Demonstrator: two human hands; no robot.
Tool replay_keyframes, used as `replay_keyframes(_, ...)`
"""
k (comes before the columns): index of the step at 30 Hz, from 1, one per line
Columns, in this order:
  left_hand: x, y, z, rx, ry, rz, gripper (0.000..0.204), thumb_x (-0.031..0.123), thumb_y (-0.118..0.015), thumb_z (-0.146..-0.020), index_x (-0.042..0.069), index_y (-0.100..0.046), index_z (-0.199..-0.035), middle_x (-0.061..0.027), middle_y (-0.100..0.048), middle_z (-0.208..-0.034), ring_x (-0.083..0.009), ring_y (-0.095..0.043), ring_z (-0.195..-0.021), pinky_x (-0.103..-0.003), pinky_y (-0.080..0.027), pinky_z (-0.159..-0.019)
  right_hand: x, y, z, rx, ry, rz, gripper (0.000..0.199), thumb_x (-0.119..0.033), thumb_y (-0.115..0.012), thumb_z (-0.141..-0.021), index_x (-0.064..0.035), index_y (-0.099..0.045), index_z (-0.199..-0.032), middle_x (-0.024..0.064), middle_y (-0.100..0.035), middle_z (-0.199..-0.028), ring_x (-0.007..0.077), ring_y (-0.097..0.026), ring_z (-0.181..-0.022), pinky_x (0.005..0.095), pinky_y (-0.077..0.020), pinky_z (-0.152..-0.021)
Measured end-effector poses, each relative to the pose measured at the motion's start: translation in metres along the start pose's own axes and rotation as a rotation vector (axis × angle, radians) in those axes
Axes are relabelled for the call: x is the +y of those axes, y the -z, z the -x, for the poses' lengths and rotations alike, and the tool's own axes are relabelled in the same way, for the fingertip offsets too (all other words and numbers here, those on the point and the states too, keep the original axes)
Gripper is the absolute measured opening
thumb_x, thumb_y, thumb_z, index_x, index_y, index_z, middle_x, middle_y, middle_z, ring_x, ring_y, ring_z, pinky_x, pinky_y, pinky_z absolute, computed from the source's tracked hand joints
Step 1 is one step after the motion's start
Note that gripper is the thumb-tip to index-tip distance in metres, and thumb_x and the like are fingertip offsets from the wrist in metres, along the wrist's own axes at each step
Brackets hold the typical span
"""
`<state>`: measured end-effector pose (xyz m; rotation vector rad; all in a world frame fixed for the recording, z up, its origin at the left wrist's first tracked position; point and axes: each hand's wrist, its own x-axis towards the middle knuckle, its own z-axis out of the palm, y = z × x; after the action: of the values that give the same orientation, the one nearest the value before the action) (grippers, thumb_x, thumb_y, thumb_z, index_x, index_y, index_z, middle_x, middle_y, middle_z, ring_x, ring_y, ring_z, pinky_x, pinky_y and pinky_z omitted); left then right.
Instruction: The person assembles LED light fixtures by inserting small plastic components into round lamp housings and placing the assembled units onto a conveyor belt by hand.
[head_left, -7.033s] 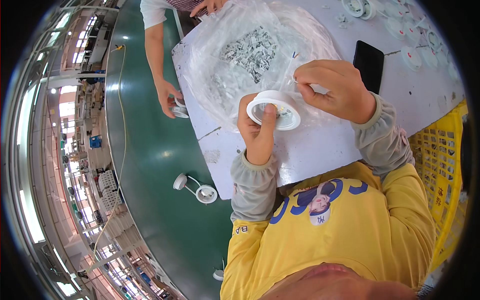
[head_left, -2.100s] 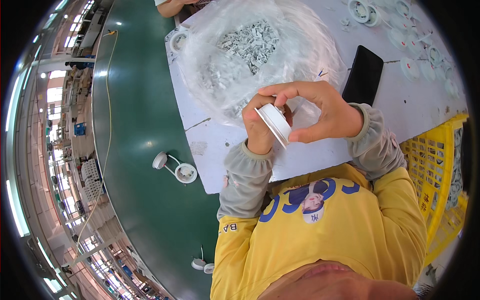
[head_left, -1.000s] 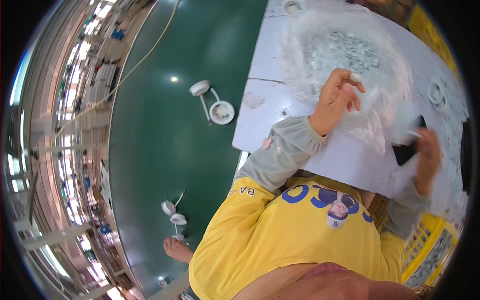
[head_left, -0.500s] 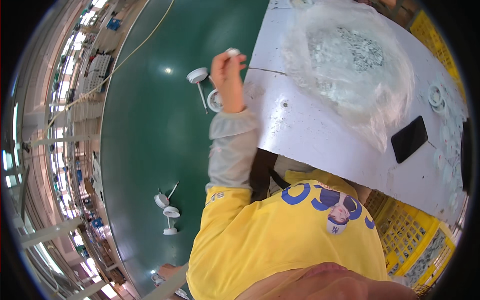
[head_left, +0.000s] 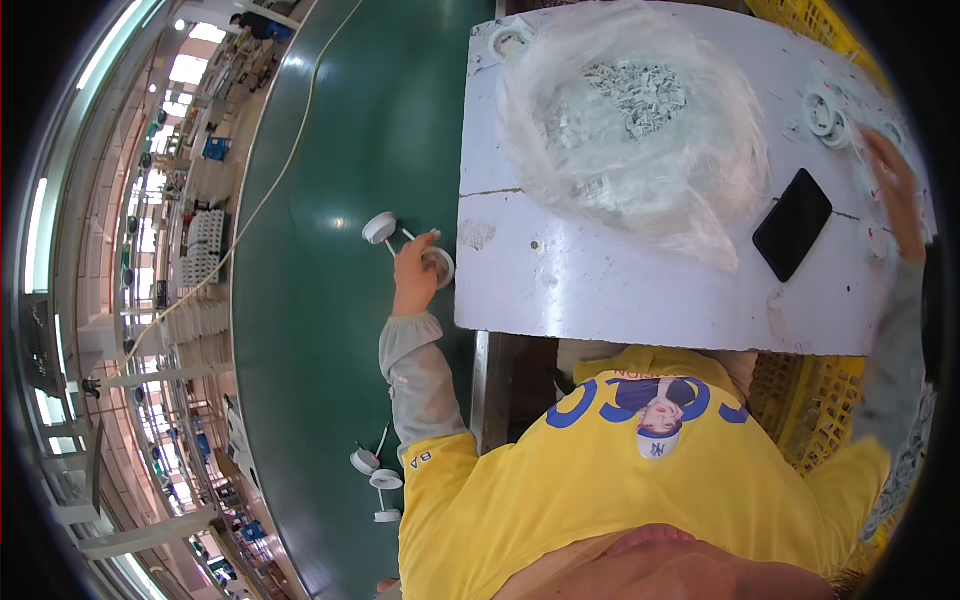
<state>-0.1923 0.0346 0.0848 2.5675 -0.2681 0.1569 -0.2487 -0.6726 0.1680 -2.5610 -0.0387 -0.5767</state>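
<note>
My left hand is over the green surface, its fingers curled at a white ring-shaped part; a small whitish bit shows by the fingertips. Beside it, on the left, lies a white round cap with a thin stem partly behind my hand. At the far right my right hand reaches over the pale table with fingers stretched out, somewhat blurred. Two white rings lie just left of its fingertips. Small white and reddish pieces are scattered around that hand, partly hidden by it.
A clear plastic bag of small grey-white pieces spreads over the pale table. A black phone lies right of it, a white ring at the table's far left corner. Several stemmed white caps lie nearer on the green surface. Yellow crates stand below.
The view has shifted to the right. My left hand has come down and back from the table's edge to the white parts on the green surface. My right hand has come into view.
</note>
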Motion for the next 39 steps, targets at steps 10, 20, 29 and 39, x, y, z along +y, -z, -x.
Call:
replay_keyframes(10, -0.015, 0.005, 0.019, 0.107, 0.056, -0.042, 0.016, 0.009, -0.057, -0.076, 0.002, -0.055, -0.091, -0.0138, -0.056, -0.078, -0.0249, -0.055, -0.067, -0.034, -0.044, -0.063, -0.194, -0.211, -0.084, -0.470, 0.455, -0.013, 0.009, -0.008, -0.057, -0.074, -0.0024, -0.055, -0.082, 0.0112, -0.051, -0.080, 0.0290, -0.050, -0.082, 0.0375, -0.0405, -0.071)
replay_keyframes(20, 0.149, 0.005, -0.039, 0.132, 0.182, 1.151, 0.015, 0.004, -0.048, -0.078, 0.000, -0.049, -0.093, -0.0056, -0.054, -0.083, -0.0100, -0.054, -0.069, -0.023, -0.048, -0.059, -0.187, -0.217, -0.073, -0.396, 0.404, -0.162, 0.009, -0.005, -0.056, -0.072, -0.0040, -0.051, -0.080, 0.0091, -0.052, -0.081, 0.0260, -0.051, -0.078, 0.0359, -0.0411, -0.069)
replay_keyframes(29, 0.232, -0.050, -0.056, -0.306, 0.088, 1.357, 0.022, 0.010, -0.044, -0.084, -0.002, -0.043, -0.103, -0.0115, -0.054, -0.100, -0.0169, -0.059, -0.087, -0.031, -0.053, -0.074, -0.197, -0.182, -0.044, -0.178, 0.275, -0.477, 0.006, -0.003, -0.055, -0.072, -0.0009, -0.053, -0.078, 0.0074, -0.057, -0.084, 0.0200, -0.054, -0.081, 0.0298, -0.0420, -0.074)
replay_keyframes(39, 0.258, -0.075, -0.053, -0.524, 0.022, 1.530, 0.026, 0.014, -0.040, -0.089, -0.001, -0.037, -0.111, -0.0125, -0.050, -0.107, -0.0175, -0.056, -0.095, -0.034, -0.051, -0.080, -0.195, -0.143, -0.007, -0.361, -0.117, -1.354, 0.008, 0.002, -0.052, -0.077, -0.0027, -0.050, -0.083, 0.0157, -0.056, -0.107, 0.0149, -0.054, -0.092, 0.0282, -0.0414, -0.084)
